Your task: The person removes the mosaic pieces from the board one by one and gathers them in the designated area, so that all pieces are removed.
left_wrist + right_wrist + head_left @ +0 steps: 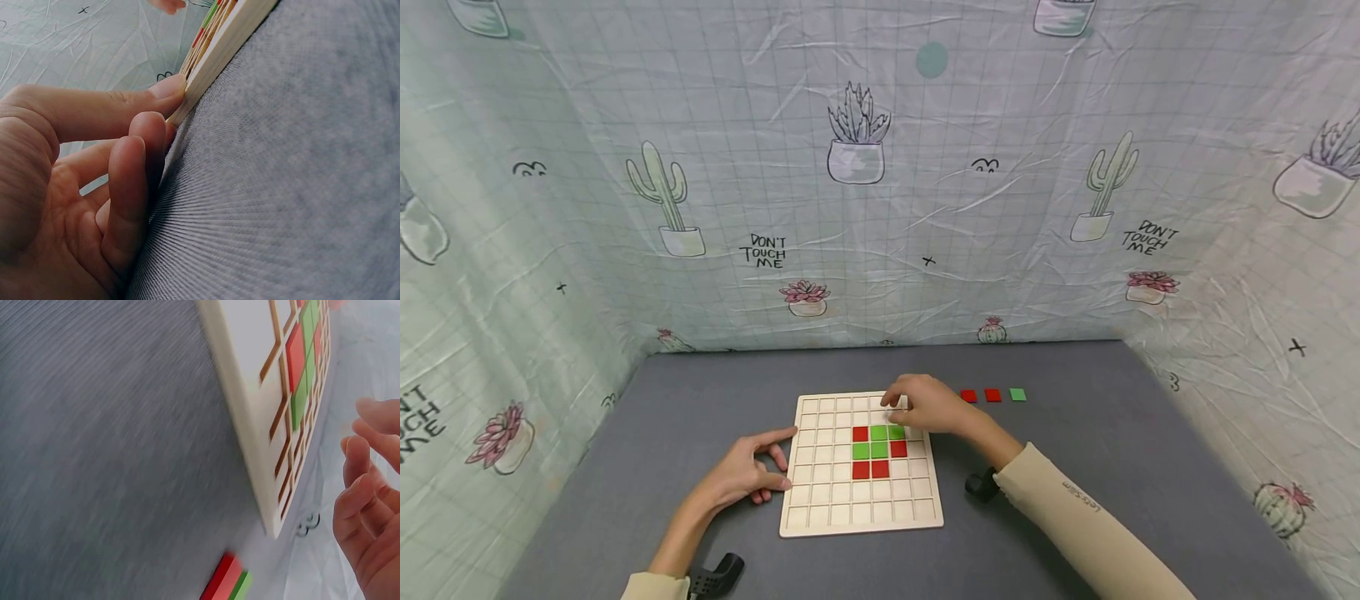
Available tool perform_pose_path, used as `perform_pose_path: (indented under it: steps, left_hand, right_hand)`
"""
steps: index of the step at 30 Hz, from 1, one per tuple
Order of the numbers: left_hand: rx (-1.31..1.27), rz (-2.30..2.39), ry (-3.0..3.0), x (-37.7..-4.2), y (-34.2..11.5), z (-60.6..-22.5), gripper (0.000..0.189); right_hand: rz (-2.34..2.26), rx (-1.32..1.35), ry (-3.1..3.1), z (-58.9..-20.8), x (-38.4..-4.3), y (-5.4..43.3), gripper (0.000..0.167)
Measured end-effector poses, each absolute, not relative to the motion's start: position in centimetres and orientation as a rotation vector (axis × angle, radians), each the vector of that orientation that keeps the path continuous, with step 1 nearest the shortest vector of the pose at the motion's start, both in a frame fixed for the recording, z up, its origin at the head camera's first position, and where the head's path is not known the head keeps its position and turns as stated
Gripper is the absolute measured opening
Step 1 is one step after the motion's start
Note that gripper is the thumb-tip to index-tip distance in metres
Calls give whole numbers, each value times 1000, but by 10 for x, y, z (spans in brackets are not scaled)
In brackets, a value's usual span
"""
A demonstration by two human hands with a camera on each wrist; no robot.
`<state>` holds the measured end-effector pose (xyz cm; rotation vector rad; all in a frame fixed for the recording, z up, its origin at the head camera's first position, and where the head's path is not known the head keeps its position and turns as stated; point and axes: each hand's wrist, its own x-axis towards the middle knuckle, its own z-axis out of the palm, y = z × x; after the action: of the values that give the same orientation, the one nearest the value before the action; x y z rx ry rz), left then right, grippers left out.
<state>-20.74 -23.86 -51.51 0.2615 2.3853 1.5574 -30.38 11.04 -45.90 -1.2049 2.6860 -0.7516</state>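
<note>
A pale wooden grid board [820, 521] lies on the table, with several red and green square tiles set in its cells, such as a red tile [880, 470] and a green tile [861, 452]. My left hand [741, 475] rests at the board's left side, index finger and thumb spread along that edge; in the left wrist view the thumb [165, 86] touches the board's side. Over the board's upper right part hovers my right hand [931, 406], fingers bent loosely. Thumb and fingertips stand apart in the right wrist view, and nothing shows between them.
Right of the board's top corner, two red tiles [992, 395] and one green tile [1017, 394] lie in a row on the grey table [1060, 467]. A cloth [880, 217] printed with potted plants hangs behind the table and at both sides.
</note>
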Motion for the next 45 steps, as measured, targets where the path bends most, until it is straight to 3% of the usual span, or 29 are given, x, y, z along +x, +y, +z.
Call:
perform_pose_path:
  steps: [19, 45]
  left_hand:
    - [270, 1539, 2395, -209, -240, -519, 87]
    - [279, 1564, 2358, -209, -242, -514, 89]
  right_hand:
    - [-679, -1186, 2636, -473, -297, 63, 17]
    - [-618, -1163, 2657, -471, -294, 55, 12]
